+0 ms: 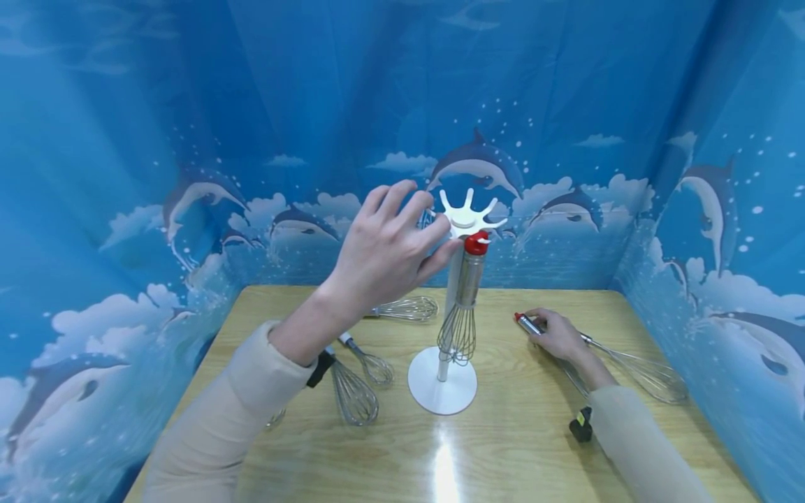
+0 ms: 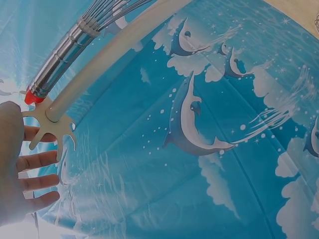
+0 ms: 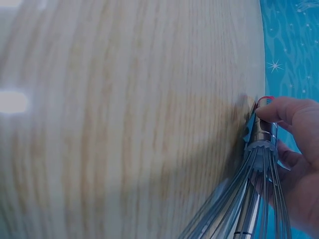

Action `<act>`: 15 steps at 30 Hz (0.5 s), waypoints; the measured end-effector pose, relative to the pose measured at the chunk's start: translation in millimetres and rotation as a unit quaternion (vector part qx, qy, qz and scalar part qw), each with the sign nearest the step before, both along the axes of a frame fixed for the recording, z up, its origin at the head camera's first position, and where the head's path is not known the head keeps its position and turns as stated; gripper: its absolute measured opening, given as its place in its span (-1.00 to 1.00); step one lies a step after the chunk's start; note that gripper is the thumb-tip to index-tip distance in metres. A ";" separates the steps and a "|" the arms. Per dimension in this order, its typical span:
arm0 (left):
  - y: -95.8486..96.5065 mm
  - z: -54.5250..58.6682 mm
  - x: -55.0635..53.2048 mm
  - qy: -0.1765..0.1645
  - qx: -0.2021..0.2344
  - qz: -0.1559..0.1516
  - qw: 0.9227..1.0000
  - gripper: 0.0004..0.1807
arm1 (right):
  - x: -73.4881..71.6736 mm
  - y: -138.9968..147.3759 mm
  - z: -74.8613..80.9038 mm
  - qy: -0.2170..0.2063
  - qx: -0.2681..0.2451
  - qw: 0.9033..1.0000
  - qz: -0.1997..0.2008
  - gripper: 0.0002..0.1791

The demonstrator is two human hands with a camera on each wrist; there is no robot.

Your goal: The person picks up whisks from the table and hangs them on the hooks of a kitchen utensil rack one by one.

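A white stand (image 1: 444, 398) with a round base carries a ring of curved hooks (image 1: 464, 218) at its top. From one hook hangs a whisk (image 1: 469, 279), wires down, its steel handle ending in a red cap. My left hand (image 1: 393, 244) is raised at the left side of the hooks, thumb close to the red cap; in the left wrist view its fingers (image 2: 40, 181) stand fairly straight and spread beside the hooks. Low over the table at the right, my right hand (image 1: 560, 337) grips a second red-capped whisk (image 3: 263, 130) by its steel handle, thumb on top.
Another whisk (image 1: 650, 374) lies at the table's right, partly behind the right hand. Several whisks lie left of the stand, among them a large one (image 1: 355, 398), a small one (image 1: 375, 368) and one farther back (image 1: 411, 309). A blue dolphin curtain (image 1: 352, 91) surrounds the wooden table (image 1: 503, 433).
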State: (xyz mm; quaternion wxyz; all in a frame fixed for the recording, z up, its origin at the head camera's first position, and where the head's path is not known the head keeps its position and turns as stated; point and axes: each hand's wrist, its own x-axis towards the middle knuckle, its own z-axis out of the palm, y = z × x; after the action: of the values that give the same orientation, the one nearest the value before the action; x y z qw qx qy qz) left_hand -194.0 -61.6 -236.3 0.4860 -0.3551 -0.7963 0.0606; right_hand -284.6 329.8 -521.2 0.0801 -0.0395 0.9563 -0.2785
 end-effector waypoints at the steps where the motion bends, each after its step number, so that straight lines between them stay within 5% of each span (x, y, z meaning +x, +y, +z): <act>1: 0.0 0.0 0.0 0.000 0.000 0.000 1.000 -0.60 | 0.1 0.0 0.3 0.000 -0.001 1.000 -0.001 -0.34; 15: 0.2 -0.7 0.5 -0.003 0.003 -0.003 1.000 -0.61 | 5.0 -1.0 7.5 0.047 -0.008 0.999 0.008 -0.35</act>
State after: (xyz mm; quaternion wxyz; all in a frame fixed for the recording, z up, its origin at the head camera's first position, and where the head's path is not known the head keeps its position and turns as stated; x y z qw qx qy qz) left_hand -193.5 -61.4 -237.0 0.4846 -0.3559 -0.7971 0.0552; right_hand -279.6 328.8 -513.7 0.0369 -0.0606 0.9564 -0.2834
